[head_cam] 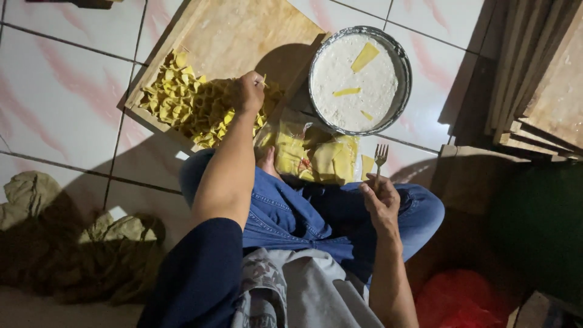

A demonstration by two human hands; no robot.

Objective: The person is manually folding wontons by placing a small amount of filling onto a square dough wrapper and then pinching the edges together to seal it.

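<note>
As left hand (246, 92) sets dumplings (188, 106) – fork (380, 159) up

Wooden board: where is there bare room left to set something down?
The wooden board is bare across its far half, beyond the folded yellow pieces where the left hand rests. Its near half is crowded. The right hand holds a fork beside the round pan.

Navy sleeve (200, 273), blue jeans (291, 209) (denim), patterned top (291, 291)
</note>
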